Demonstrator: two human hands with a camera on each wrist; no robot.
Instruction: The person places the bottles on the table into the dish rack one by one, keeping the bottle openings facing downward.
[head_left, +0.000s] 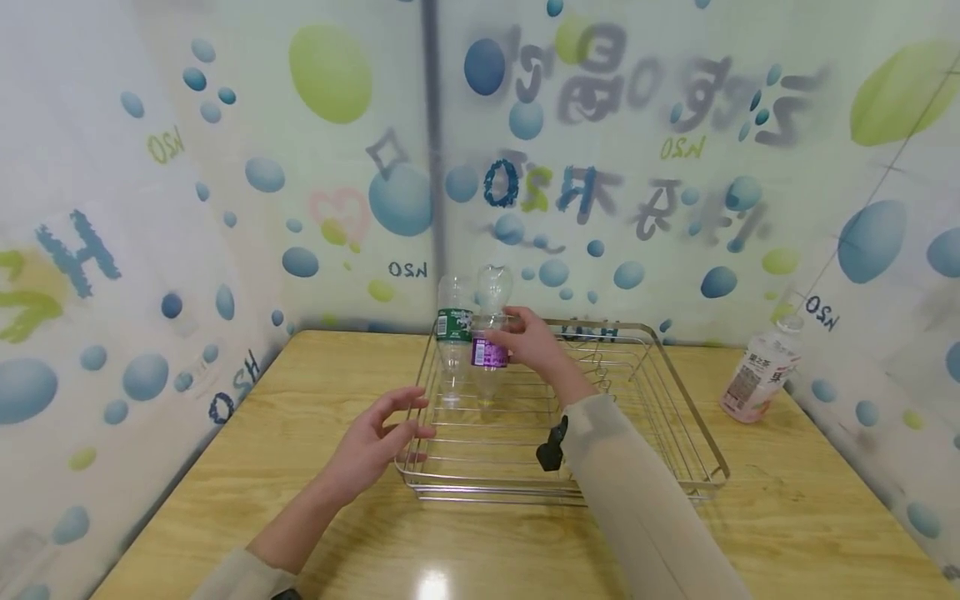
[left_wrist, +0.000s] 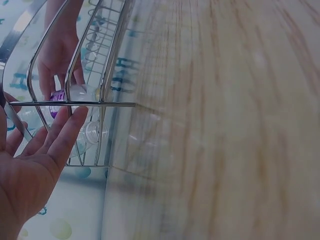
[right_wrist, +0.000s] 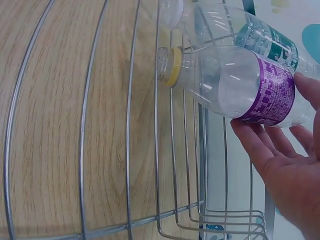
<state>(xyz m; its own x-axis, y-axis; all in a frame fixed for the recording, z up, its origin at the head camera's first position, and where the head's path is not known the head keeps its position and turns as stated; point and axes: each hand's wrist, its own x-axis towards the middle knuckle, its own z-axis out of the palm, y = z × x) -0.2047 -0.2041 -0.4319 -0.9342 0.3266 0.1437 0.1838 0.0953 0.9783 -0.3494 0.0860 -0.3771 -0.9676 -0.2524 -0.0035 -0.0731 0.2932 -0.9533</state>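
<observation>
A clear plastic bottle [head_left: 489,352] with a purple label stands neck-down in the wire dish rack [head_left: 562,483]. My right hand [head_left: 534,340] grips it around the label, thumb on one side and fingers on the other. In the right wrist view its uncapped neck, with a yellow ring, points down toward the wires. Beside it, a green-labelled clear plastic bottle [head_left: 454,325] also stands upside down in the rack. My left hand [head_left: 367,443] is at the rack's left side with fingers spread and loosely bent, touching or close to the wires; in the left wrist view it holds nothing.
A pinkish labelled bottle [head_left: 756,373] stands upright on the wooden table [head_left: 300,375], right of the rack. Patterned curtains [head_left: 645,208] close off the back and both sides. Wire loops [head_left: 600,367] rise inside the rack.
</observation>
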